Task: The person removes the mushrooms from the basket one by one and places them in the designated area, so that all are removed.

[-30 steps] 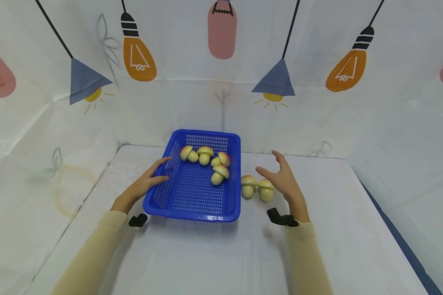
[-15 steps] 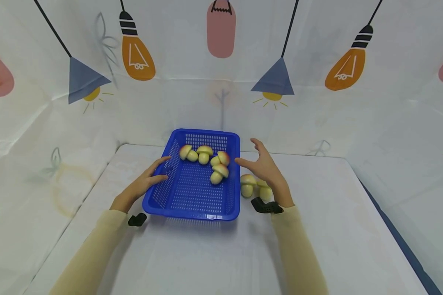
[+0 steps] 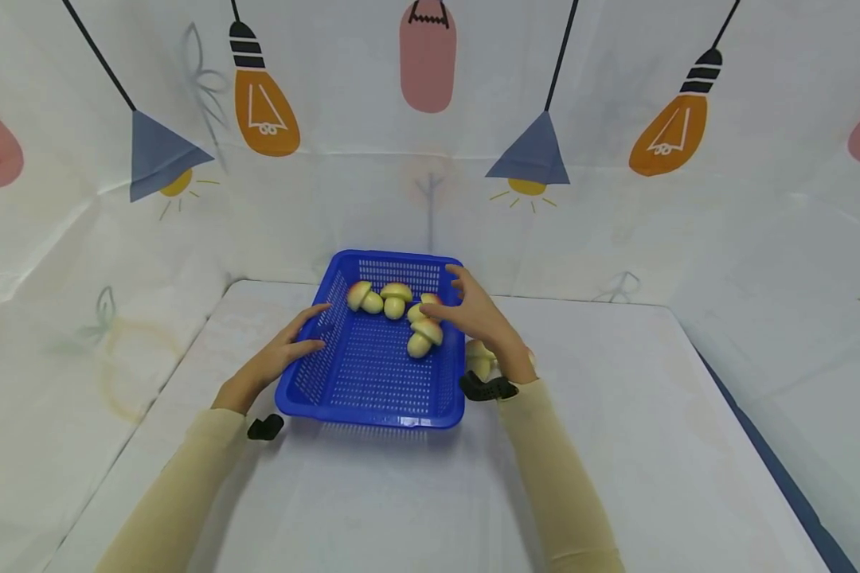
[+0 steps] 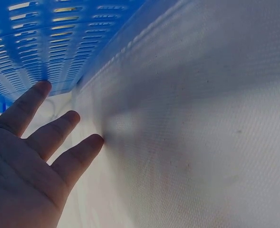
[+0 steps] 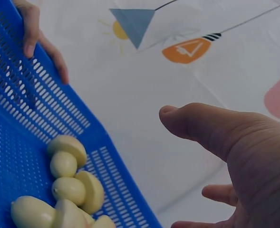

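Spread hands at perforated blue plastic basket of smooth toy mushrooms.

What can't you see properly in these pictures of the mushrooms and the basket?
- Mushrooms on the table, head view: the right hand and wrist cover most of them, so no sure count.
- Basket, left wrist view: cut off by the edge; the mushrooms inside are hidden.
- Right fingertips, right wrist view: cut off, so contact with the mushrooms in the basket is unclear.
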{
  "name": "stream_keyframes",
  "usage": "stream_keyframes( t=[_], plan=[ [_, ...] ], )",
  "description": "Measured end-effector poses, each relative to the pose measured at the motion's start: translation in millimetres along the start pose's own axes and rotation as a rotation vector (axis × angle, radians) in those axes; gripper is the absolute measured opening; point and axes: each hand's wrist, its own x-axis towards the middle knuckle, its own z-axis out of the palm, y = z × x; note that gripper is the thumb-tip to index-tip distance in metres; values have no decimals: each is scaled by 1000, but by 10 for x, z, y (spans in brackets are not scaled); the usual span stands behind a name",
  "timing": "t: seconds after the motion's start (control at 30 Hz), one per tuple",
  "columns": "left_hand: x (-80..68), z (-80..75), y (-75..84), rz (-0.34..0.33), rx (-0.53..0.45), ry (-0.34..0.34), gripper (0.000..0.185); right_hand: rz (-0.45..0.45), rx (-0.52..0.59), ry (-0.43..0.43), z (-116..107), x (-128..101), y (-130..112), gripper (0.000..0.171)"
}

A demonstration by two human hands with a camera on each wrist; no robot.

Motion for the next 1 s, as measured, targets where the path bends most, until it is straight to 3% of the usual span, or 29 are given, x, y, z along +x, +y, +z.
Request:
stream_keyframes(
  t=[0.2, 0.47, 0.8, 1.0],
  plan=[
    [-14, -4, 15, 5, -4, 1, 72, -26, -5, -46, 103, 86, -18, 99],
    [-34, -3, 51, 4, -7, -4, 73, -40, -90, -83, 243, 163, 18, 101],
    [-41, -4, 63, 1, -5, -2, 73, 70, -84, -148, 418, 186, -6, 100],
    [-38, 9, 47, 1, -6, -1, 72, 79, -107, -165, 450, 181, -29, 96]
  ],
)
